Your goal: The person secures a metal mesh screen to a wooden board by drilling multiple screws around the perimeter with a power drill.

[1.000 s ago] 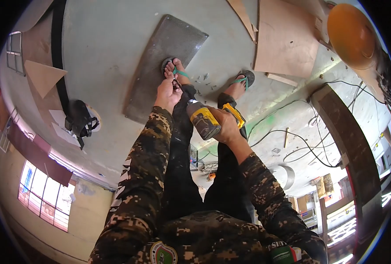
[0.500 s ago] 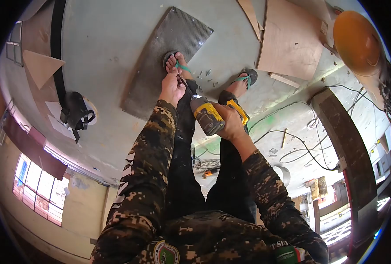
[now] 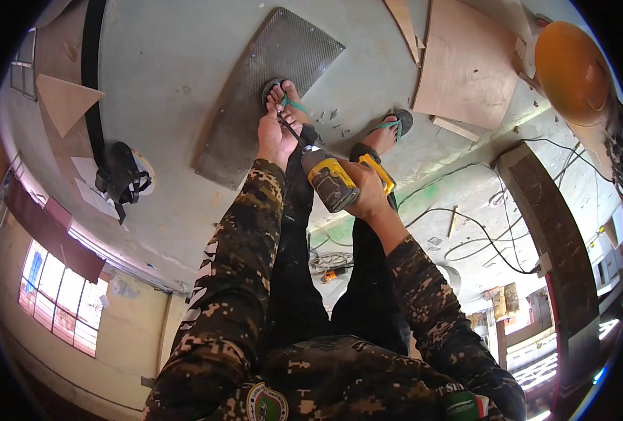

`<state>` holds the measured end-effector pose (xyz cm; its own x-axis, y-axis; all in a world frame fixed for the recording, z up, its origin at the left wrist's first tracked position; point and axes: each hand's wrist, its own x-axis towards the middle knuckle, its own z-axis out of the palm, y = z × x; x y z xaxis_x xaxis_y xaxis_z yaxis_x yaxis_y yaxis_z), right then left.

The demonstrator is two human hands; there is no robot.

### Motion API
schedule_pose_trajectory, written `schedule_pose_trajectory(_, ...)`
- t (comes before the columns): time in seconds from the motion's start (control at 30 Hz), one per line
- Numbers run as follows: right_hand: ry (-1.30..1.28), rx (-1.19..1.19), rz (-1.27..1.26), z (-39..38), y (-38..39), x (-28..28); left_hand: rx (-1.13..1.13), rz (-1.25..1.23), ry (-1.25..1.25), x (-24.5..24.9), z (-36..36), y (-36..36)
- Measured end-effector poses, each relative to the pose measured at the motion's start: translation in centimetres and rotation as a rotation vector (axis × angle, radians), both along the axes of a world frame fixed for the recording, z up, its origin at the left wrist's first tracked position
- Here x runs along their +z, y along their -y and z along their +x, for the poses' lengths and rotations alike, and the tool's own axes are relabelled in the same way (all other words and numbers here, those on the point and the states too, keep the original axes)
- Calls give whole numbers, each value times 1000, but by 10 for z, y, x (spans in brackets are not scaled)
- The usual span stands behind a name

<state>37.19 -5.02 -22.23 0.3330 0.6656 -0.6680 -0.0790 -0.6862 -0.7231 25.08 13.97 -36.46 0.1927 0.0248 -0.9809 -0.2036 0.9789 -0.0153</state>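
Note:
My right hand [image 3: 369, 189] is wrapped round the grip of a yellow and black cordless drill [image 3: 331, 184]. From the drill's chuck a thin dark bit [image 3: 291, 130] points up and left to my left hand [image 3: 278, 135]. The fingers of that hand are pinched at the bit's tip; anything small between them cannot be made out. Just beyond, my sandalled foot stands on a grey perforated metal panel [image 3: 241, 126]. Several small screws [image 3: 334, 113] lie on the floor between my feet.
Plywood sheets [image 3: 465, 67] lie at the upper right, near an orange rounded object [image 3: 571, 70]. Black cables [image 3: 458, 210] run over the floor at the right. A black strapped object [image 3: 123, 179] lies at the left, below a triangular wood piece [image 3: 66, 102]. An orange tool [image 3: 334, 274] shows between my legs.
My left hand has turned slightly, and more of the dark bit shows beside its fingers. The drill stays in nearly the same place in my right hand.

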Motion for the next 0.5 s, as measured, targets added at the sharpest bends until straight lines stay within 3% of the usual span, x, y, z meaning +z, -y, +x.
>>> schedule_pose_trajectory(0.2, 12, 25, -22, 4, 1, -1, 14, 13, -112, 4, 9, -3)
schedule_pose_trajectory(0.37, 106, 55, 2, 3, 6, -4, -160, 33, -134, 3, 15, -6)
schedule_pose_trajectory(0.5, 124, 53, 21, 9, 9, -7, -170, 33, -113, 2, 17, -2)
